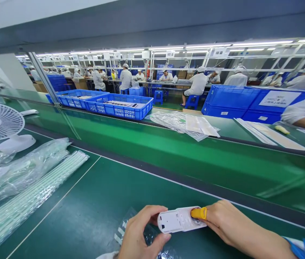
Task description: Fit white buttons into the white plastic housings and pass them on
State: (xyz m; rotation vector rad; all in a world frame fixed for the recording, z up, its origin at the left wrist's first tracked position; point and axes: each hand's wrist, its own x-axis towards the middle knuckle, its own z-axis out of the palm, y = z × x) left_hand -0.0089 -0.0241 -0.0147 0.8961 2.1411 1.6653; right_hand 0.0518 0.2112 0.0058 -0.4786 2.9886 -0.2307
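Observation:
My left hand point(143, 230) pinches the rounded left end of a white plastic housing point(168, 221) between thumb and fingers. The housing is long and shallow, its inner side facing up, with a small dark slot near the left end. At its right end, my right hand point(226, 219) grips the edge. A yellow cover point(199, 213), seemingly a finger cot on one fingertip, presses into a round recess there. What lies in that recess is mostly hidden. Under and behind my left hand is clear plastic packaging point(122, 230) with pale strips, partly covered by the hand.
Bundled pale strips in clear film point(39, 194) lie left, near a white fan point(17, 142). A green conveyor belt point(147, 144) crosses ahead. Beyond it are blue baskets point(139, 114), plastic bags point(168, 120), blue bins point(228, 100) and a co-worker's sleeve point(303, 109) at right.

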